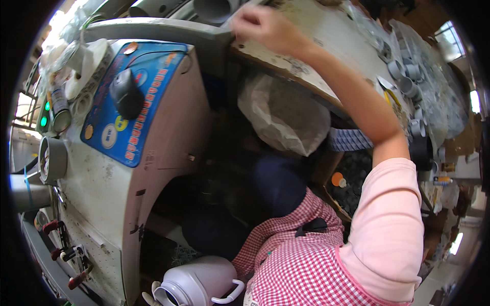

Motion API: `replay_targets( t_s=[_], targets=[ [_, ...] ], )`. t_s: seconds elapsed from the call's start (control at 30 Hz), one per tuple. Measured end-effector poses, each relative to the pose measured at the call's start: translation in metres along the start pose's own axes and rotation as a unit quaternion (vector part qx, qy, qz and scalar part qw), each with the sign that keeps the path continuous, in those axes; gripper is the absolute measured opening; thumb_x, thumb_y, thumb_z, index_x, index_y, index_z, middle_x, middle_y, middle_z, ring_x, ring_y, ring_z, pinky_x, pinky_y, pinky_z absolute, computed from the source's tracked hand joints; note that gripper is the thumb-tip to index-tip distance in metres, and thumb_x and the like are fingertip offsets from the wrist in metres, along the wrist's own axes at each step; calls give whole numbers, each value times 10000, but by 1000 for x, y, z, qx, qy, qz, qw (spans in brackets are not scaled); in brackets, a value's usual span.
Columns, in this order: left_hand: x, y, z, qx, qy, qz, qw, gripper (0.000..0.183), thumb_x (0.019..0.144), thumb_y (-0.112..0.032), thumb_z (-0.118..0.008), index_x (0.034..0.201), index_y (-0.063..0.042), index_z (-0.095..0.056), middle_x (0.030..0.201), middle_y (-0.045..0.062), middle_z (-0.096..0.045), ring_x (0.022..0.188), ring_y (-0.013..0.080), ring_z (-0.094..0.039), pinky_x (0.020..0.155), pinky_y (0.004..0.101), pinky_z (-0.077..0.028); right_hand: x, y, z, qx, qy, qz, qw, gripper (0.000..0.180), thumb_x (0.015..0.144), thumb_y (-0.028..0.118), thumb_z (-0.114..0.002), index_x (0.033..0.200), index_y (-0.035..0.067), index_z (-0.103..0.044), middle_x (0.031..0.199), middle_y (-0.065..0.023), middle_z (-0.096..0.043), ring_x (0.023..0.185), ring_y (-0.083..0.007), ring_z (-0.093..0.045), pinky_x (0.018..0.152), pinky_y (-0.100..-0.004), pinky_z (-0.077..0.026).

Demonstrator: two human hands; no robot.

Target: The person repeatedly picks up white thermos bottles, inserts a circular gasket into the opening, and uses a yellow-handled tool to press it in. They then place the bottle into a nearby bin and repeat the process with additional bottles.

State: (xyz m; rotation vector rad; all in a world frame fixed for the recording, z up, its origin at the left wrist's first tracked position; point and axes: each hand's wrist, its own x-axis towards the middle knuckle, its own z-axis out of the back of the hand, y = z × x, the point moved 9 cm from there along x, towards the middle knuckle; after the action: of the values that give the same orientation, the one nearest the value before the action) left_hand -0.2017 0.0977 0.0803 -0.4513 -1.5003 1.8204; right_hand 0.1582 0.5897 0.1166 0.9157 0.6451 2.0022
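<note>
A pale grey plastic jug (203, 277) with an open threaded mouth and a side handle lies tilted at the bottom, against my lap. My left hand (147, 298) is mostly hidden behind it; only its pale, apparently gloved fingertips show, holding the jug near the mouth. My right arm reaches up across the picture. At its end, my bare right hand (262, 28) is blurred, with the fingers curled, over the corner of a white worktable (333, 34). Whether anything is inside those fingers cannot be seen.
At left, a machine bench carries a blue mat (149, 95), a black computer mouse (126, 93), a spray can (60, 111) and a grey pipe ring (53, 158). Toggle clamps (74, 252) stand lower left. A white sack (285, 114) sits under the worktable; bagged grey fittings (411, 86) lie right.
</note>
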Motion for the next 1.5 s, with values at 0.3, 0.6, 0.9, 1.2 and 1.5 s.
replay_targets(
  t_s=[0.3, 0.6, 0.9, 1.2, 1.5],
  targets=[
    [-35, -26, -12, 41, 33, -82, 995, 949, 951, -492, -761, 1612, 23, -317, 1507, 228, -533, 1382, 364, -523, 1167, 513, -379, -458, -114, 10, -241, 440, -355, 789, 237, 907, 224, -712, 1008, 19, -775, 914, -191, -757, 866, -388, -727, 778, -456, -575],
    [-79, -46, -16, 181, 42, -166, 969, 811, 1016, -384, -595, 1644, 27, -288, 1556, 270, -479, 1432, 388, -493, 1202, 509, -377, -374, -204, -20, -175, -41, -272, 945, 269, 972, 268, -653, 1055, 41, -772, 1022, -200, -759, 983, -372, -726, 844, -453, -561],
    [-89, -39, -6, 228, -4, -133, 964, 928, 964, -457, -671, 1658, 3, -261, 1533, 252, -497, 1408, 385, -507, 1194, 524, -387, -354, -340, -64, -425, 15, -424, 800, 457, 917, 445, -708, 1096, 30, -779, 1128, -193, -766, 1083, -383, -721, 954, -531, -554],
    [-73, -46, -28, 202, 41, -97, 974, 1177, 635, -271, -890, 1608, 22, -295, 1416, 211, -558, 1286, 377, -576, 1113, 498, -447, -306, -91, -28, 322, -59, -268, 906, 140, 1002, 126, -669, 1063, 14, -727, 1115, -131, -769, 977, -172, -727, 877, -326, -573],
    [-100, -88, -80, 229, 162, -317, 906, 1115, 710, -304, -965, 1586, 41, -369, 1288, 176, -719, 1105, 388, -729, 1018, 516, -540, -303, 265, -125, 328, 335, 118, 875, 393, 880, -67, -707, 1253, 57, -711, 1284, -176, -720, 978, -332, -781, 794, -356, -656]
  ],
)
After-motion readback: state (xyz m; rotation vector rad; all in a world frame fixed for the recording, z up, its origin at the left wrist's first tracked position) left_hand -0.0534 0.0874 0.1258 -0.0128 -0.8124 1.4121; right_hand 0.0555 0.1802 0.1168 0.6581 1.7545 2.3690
